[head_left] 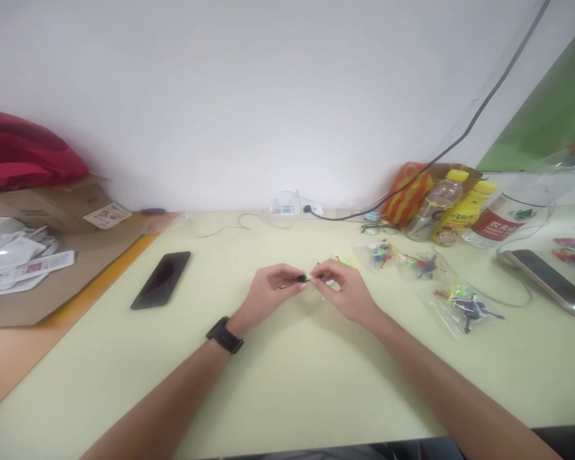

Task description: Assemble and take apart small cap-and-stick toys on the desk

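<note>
My left hand (pixel 268 291) and my right hand (pixel 345 291) meet over the middle of the pale green table (pixel 278 383). Both pinch a small dark piece (pixel 301 278) between their fingertips; it is too small to name. A thin dark stem seems to run from it under my left fingers. A black watch (pixel 225 335) sits on my left wrist. Small coloured bits (pixel 342 260) lie just behind my right hand.
A black phone (pixel 161 279) lies to the left. Clear bags of colourful small parts (pixel 462 306) lie to the right, near a second phone (pixel 546 280). Bottles (pixel 436 207), glasses (pixel 378 228) and a cable stand by the wall. Cardboard and papers (pixel 14 262) cover the left.
</note>
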Demonstrator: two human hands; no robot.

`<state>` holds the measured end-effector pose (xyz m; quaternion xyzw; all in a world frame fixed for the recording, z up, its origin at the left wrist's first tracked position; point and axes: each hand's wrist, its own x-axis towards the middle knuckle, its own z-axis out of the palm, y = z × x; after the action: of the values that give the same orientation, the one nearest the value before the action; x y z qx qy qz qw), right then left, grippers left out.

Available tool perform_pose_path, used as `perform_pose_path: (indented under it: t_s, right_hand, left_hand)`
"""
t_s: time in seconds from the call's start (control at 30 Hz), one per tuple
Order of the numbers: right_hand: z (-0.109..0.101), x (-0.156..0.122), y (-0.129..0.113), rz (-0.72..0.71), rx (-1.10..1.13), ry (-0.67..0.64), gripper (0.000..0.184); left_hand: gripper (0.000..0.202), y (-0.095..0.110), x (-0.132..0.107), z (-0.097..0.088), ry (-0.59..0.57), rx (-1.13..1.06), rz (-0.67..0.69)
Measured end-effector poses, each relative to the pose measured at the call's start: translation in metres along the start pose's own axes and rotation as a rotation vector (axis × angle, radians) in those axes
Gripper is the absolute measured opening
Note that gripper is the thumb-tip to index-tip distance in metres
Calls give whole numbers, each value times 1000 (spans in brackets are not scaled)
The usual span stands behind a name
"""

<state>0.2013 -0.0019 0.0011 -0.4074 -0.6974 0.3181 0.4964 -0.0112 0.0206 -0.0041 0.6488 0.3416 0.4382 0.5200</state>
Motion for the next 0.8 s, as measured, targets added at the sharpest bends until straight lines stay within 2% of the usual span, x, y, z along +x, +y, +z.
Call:
perform_pose_path:
  t_s: [0.17, 0.33, 0.43, 0.57, 0.8]
  right_hand:
    - [0, 0, 5, -9, -91, 35, 10]
    - [-1, 4, 9, 164, 113, 90, 25]
    - [-2, 6, 10, 228, 222, 97, 30]
    - [-2, 5, 11, 236, 252, 96, 31]
    - [-2, 6, 9, 248, 284, 96, 32]
  left_hand:
    - [26, -2, 0, 2, 43, 128, 66]
    - [24, -3, 0, 2, 114, 237, 121]
    - [23, -4, -1, 2, 104, 300, 152]
    - [21, -4, -2, 3, 74, 340, 162]
    - [19, 1, -4, 7, 56, 278, 132]
